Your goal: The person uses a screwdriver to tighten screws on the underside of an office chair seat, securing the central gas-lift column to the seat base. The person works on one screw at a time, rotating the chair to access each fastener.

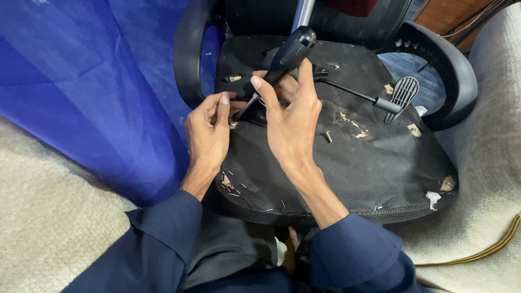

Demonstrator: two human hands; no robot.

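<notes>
A blue tarp [92, 81] hung at the far left. The left hand [209, 133] rested on the upturned office chair seat [353, 168], fingers pinched near the screwdriver tip; whether they gripped a fastener could not be determined. The right hand [290, 116] grasped the screwdriver [285, 59] around the lower handle, fingers closed. The tool's long axis ran from the tip, low and left beside the left fingertips, up and right to the handle. A loose screw [328, 137] lay right of the hands, the adjustment lever [380, 100] farther right.
</notes>
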